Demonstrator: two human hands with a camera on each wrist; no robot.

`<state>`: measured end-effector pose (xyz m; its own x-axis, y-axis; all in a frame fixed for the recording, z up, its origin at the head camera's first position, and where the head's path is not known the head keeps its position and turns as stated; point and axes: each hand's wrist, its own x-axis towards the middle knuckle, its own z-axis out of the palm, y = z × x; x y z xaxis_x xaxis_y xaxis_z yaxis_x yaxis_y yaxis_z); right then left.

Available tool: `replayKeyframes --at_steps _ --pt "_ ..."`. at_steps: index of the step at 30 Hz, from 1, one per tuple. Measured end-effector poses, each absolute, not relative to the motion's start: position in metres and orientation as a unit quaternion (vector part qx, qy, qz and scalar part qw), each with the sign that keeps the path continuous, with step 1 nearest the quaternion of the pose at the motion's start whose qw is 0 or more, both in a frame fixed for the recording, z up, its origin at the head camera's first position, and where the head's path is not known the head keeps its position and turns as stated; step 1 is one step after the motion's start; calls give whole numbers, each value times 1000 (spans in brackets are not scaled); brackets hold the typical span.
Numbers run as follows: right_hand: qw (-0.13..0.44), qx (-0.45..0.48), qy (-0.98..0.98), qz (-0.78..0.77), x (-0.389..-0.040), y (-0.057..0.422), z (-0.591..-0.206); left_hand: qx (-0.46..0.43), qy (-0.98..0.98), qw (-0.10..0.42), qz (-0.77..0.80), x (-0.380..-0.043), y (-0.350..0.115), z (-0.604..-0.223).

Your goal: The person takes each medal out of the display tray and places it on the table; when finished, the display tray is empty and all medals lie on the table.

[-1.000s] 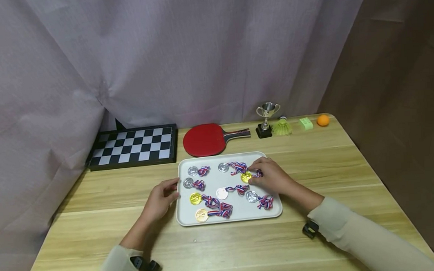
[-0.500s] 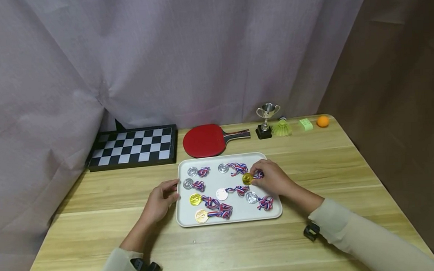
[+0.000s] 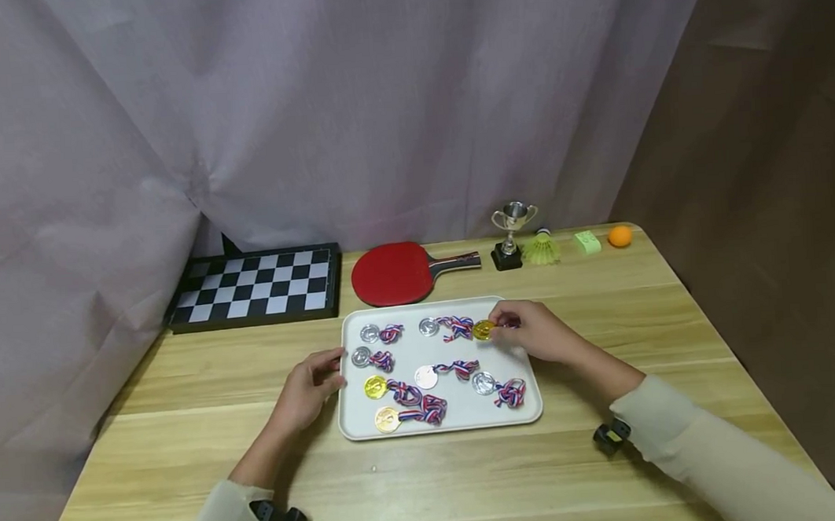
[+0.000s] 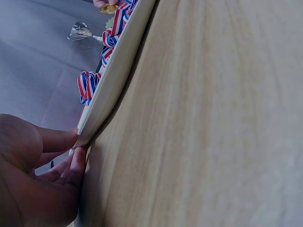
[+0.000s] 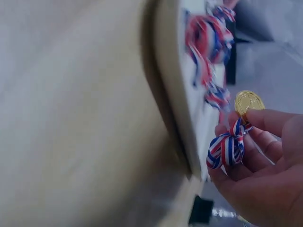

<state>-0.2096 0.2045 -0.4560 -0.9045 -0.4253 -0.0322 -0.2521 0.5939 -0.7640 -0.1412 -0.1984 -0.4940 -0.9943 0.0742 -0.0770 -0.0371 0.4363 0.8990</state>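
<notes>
Pinching round gold medal by its striped ribbon | right grip closed on it | left grip pinching white rectangular tray edge, presumably steadying it

Near a corner of the pale tray, the rim is held by the fingers of the left hand. Along the tray's long edge, striped red, white and blue ribbons are bunched, and beyond them a silver cup is seen against a grey curtain. Farther along, a gold medal is touched by the partly shown right hand. A dark shadow is cast on the wooden desk under the tray's edge
</notes>
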Motion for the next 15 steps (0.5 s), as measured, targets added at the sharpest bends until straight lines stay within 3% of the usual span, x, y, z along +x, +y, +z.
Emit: replayKeyframes --at_steps 8,15 --pt "81 -194 889 -406 -236 236 -437 5 848 52 527 -141 -198 -494" --pt "74 -163 911 -370 -264 266 -447 5 850 51 525 -142 -197 -496"
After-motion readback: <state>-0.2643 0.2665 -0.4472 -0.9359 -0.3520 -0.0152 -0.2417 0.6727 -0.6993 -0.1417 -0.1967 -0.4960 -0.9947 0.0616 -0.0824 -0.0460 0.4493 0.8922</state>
